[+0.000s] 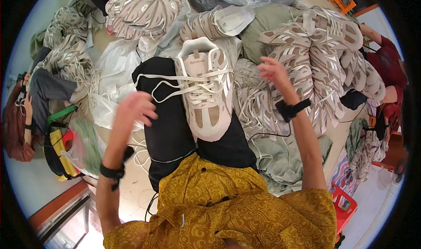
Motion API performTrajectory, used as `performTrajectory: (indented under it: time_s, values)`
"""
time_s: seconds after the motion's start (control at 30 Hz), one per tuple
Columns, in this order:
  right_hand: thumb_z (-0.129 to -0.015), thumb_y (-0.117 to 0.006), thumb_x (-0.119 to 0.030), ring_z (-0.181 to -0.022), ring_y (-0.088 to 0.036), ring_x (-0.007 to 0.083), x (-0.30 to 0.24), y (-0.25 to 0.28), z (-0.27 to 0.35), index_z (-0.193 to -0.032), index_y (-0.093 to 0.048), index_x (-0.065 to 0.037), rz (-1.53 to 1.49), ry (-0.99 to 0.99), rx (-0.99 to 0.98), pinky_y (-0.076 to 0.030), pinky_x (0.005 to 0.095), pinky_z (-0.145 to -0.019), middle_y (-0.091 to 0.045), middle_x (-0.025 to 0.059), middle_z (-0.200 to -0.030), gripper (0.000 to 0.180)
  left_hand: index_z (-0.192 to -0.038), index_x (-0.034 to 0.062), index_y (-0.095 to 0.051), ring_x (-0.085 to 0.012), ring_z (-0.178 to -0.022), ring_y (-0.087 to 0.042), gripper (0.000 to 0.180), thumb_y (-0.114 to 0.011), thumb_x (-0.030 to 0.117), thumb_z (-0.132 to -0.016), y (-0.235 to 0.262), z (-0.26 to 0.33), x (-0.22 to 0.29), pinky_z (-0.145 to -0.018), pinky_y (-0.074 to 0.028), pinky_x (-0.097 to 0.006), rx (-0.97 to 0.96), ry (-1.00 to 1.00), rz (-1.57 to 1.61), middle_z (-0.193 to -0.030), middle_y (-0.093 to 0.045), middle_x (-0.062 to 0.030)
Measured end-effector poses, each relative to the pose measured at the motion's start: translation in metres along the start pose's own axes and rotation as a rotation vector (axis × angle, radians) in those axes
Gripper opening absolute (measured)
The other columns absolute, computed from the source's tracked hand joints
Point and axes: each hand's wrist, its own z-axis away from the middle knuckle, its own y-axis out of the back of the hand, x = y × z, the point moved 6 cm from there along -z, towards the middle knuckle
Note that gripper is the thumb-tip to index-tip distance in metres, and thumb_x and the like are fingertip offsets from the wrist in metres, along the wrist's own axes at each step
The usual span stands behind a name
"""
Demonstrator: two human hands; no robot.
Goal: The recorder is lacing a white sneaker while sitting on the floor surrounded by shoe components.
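Beige and white mesh-and-leather sneaker, resting sole-down on the black-trousered thigh, toe toward the mustard patterned shirt. White shoelace threaded through upper eyelets, loose ends trailing left across the thigh toward the left hand. Left hand raised and motion-blurred, fingers curled, just beside the lace ends; whether actually pinching the lace, impossible to tell. Right hand lifted well apart from the shoe on its right, fingers spread loosely, gripping nothing visible. Hands wide apart, one either side of the sneaker. Black wristbands on both wrists. Heaps of cut beige-and-white shoe upper pieces piled all around, more stacked at upper left. Bundles of white laces lying to the left. Grey-green cloth spread below the right forearm. Red plastic stool at lower right. Another person's arm at far left, another in dark red at far right.
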Motion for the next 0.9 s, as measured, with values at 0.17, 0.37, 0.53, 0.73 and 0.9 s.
performTrajectory:
  time_s: [0.17, 0.37, 0.53, 0.73, 0.9]
  values:
    - [-0.078, -0.057, -0.019, -0.068, -0.061, 0.0125, 0.008, -0.101, 0.036, -0.125, -0.041, -0.002, -0.216, -0.122, -0.311, -0.044, 0.0200, -0.055, -0.063, 0.0066, -0.092, 0.053, -0.103, -0.0029, -0.049, -0.0185, -0.065, -0.062, 0.036, -0.047, 0.030, -0.090, -0.105, 0.039, -0.059, -0.049, -0.050, -0.025, -0.295, 0.456, 0.091, -0.081, -0.058, -0.0124]
    - [-0.082, -0.055, -0.010, -0.072, -0.060, 0.0101, -0.013, -0.127, 0.025, -0.117, -0.047, 0.001, -0.515, -0.029, -0.284, -0.046, 0.0223, -0.058, -0.062, 0.0037, -0.092, 0.038, -0.108, 0.0049, -0.050, -0.0169, -0.072, -0.058, 0.037, -0.046, 0.037, -0.090, -0.121, 0.016, -0.066, -0.064, -0.050, -0.029, -0.133, 0.335, 0.803, -0.089, -0.057, -0.0080]
    - [-0.083, -0.054, -0.011, -0.066, -0.058, 0.0114, -0.028, -0.114, 0.009, -0.106, -0.052, 0.000, -0.518, 0.015, -0.261, -0.045, 0.0218, -0.057, -0.062, 0.0039, -0.086, 0.026, -0.105, 0.0068, -0.052, -0.0125, -0.062, -0.052, 0.033, -0.051, 0.034, -0.088, -0.116, -0.018, -0.025, -0.063, -0.046, -0.028, -0.128, 0.082, 0.946, -0.082, -0.058, -0.0041]
    - [-0.082, -0.054, -0.009, -0.062, -0.056, 0.0096, -0.080, -0.099, 0.013, -0.107, -0.051, 0.002, -0.265, 0.064, -0.348, -0.042, 0.0200, -0.055, -0.060, 0.0033, -0.079, 0.027, -0.100, 0.0050, -0.054, -0.0102, -0.056, -0.052, 0.027, -0.052, 0.029, -0.088, -0.093, -0.056, 0.025, -0.068, -0.048, -0.029, -0.206, -0.106, 0.862, -0.076, -0.059, -0.0023]
    - [-0.079, -0.057, -0.007, -0.060, -0.053, 0.0100, -0.120, -0.075, 0.018, -0.122, -0.043, 0.007, 0.049, 0.196, -0.188, -0.037, 0.0194, -0.052, -0.061, 0.0073, -0.080, 0.048, -0.099, 0.0052, -0.055, -0.0109, -0.062, -0.053, 0.026, -0.055, 0.028, -0.086, -0.089, -0.080, 0.038, -0.074, -0.048, -0.031, -0.210, -0.224, 1.006, -0.080, -0.059, -0.0019]
